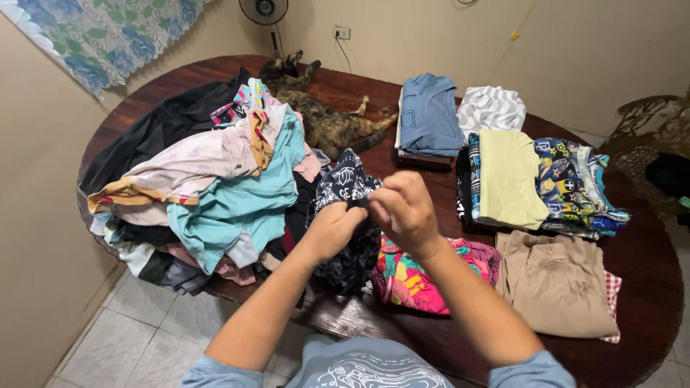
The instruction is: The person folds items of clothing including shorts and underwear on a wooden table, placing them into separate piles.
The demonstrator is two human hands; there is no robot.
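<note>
On the far left of the round dark wooden surface (359, 327) sits the loose heap of unfolded clothes (208, 187), with a teal shirt and a pale floral piece on top and black fabric spilling towards the left edge. Just right of the heap, near the front edge, my left hand (332, 231) and my right hand (404, 212) are both pinched shut on the top edge of a black garment with a white pattern (346, 185), holding it up in front of me so its lower part hangs down onto the surface. I judge I am at the start of folding this piece: it needs its edges found and squared before it can lie flat.

Under my right wrist lies a bright pink and multicoloured cloth (413, 280), taking the flat spot nearest me. Behind my hands a tortoiseshell cat (320, 118) sprawls on the far side. Further right stand the folded stacks: a blue shirt (430, 115), a white striped piece (491, 108), a pale yellow shirt (509, 178), patterned navy shorts (571, 183), and a tan garment (557, 284) nearest.
</note>
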